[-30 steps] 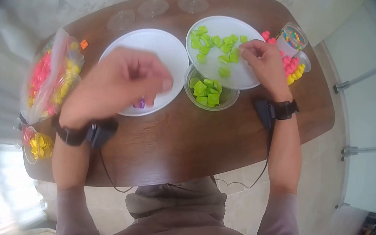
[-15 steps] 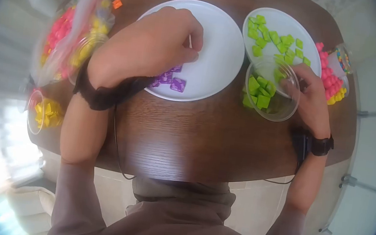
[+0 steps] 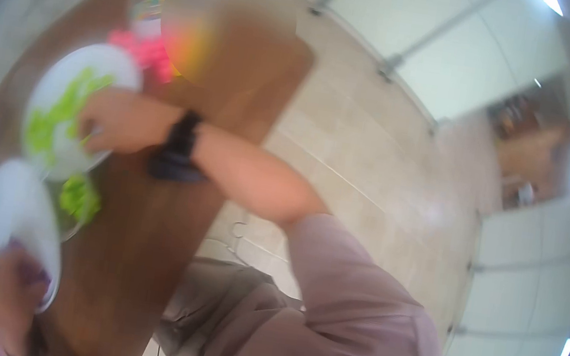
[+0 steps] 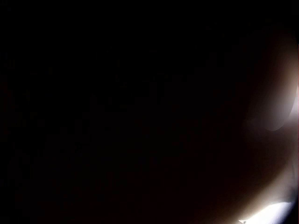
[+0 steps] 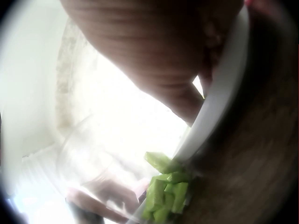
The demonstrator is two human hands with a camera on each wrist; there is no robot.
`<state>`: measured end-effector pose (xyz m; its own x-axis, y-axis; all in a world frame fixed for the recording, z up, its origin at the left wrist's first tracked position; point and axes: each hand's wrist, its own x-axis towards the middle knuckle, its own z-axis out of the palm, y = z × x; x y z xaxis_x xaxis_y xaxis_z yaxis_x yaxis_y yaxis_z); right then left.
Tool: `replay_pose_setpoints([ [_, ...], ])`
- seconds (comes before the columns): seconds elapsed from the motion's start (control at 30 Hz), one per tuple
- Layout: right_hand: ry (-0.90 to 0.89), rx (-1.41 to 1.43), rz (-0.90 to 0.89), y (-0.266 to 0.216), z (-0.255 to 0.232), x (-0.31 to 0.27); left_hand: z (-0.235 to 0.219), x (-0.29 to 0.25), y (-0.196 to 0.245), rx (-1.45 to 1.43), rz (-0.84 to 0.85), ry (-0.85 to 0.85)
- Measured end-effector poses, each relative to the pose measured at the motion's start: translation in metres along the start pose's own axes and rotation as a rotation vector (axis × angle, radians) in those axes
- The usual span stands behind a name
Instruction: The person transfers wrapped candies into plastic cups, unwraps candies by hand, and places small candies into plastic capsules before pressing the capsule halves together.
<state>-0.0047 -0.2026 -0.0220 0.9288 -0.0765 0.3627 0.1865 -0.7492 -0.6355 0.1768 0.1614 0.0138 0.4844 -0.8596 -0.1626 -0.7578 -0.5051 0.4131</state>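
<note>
Right hand over a white plate, fingers bent down among green pieces; cannot tell whether it pinches one. Left hand well apart from it, over the near part of a second plate; badly blurred, grip cannot be told, and the left wrist view is almost all dark. Between the hands, on the person's side of the plates: a clear cup with larger green blocks inside. Beyond the right hand, pink pieces and a clear jar on the table. Dark band on the right wrist.
</note>
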Motion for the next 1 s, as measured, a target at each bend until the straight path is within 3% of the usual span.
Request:
replay_pose_setpoints([
  [0.1,0.015,0.012,0.021,0.007,0.004,0.009,-0.001,0.005,0.011,0.034,0.136,0.052],
  [0.17,0.043,-0.002,0.037,0.003,0.008,0.007,0.000,0.006,0.009,0.053,-0.055,-0.051],
  [0.23,0.065,-0.009,0.049,0.004,0.012,0.008,-0.007,0.006,0.011,-0.016,-0.012,-0.069],
  [0.4,0.160,0.110,0.081,0.017,0.014,0.022,-0.034,0.023,0.090,0.250,-0.144,-0.394],
  [0.5,0.248,0.173,0.075,0.021,0.013,0.024,-0.027,0.022,0.071,0.197,-0.086,-0.269],
  [0.7,0.304,0.299,0.096,0.018,0.007,0.028,-0.034,0.026,0.064,0.118,-0.185,-0.278],
  [0.87,0.440,0.302,0.055,0.026,0.003,0.039,-0.038,0.040,0.069,0.183,-0.133,-0.215],
  [0.93,0.453,0.564,0.003,0.015,-0.003,0.036,-0.036,0.039,0.070,0.213,-0.113,-0.186],
  [1.0,0.416,0.649,-0.051,0.003,-0.006,0.032,-0.036,0.038,0.071,0.242,-0.091,-0.155],
])
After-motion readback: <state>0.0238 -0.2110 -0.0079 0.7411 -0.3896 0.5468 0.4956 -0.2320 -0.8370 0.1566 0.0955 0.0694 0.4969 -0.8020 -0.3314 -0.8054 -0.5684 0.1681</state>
